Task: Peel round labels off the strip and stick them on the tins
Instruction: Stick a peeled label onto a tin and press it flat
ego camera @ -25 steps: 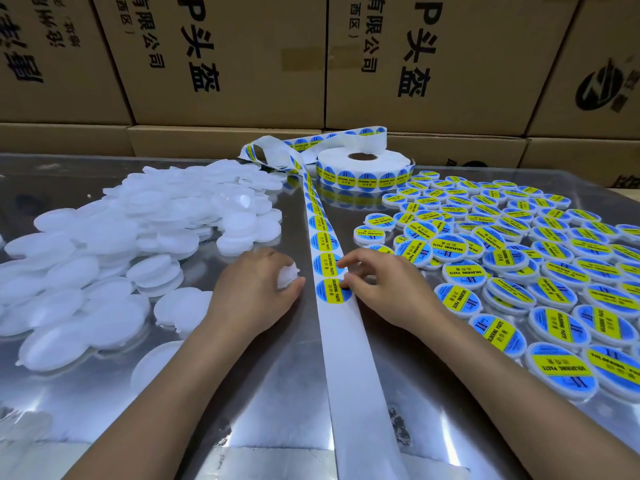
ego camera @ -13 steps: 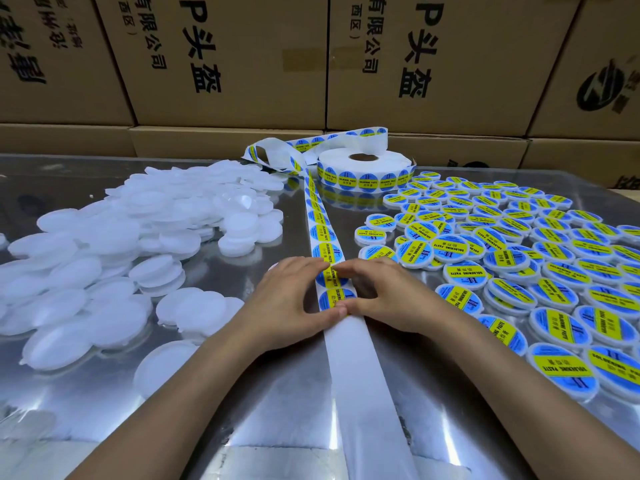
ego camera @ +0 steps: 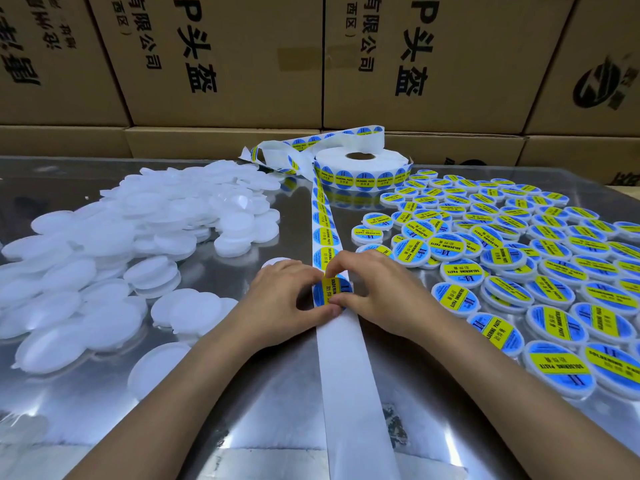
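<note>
both hands meet over the white paper backing strip (ego camera: 341, 362) on the shiny metal table (ego camera: 263, 403). left hand (ego camera: 280, 299) and right hand (ego camera: 384, 292) have fingers curled in a pinching grip round one round blue-and-yellow glossy label (ego camera: 330, 289). plain white plastic tins (ego camera: 114, 244) heap left, labelled tins (ego camera: 519, 258) right, label roll (ego camera: 360, 169) behind, brown cardboard boxes (ego camera: 221, 57) at back.

The round blue and yellow label (ego camera: 333, 291) between the hands read "SOLDERIN", the rest being covered. The labels on the roll (ego camera: 362, 169) read "SOLDERING PASTE". The labelled tins (ego camera: 464, 271) on the right carried the same words. The far cardboard boxes (ego camera: 221, 60) showed large black Chinese characters, among them "有限公司" and "头盔".
</note>
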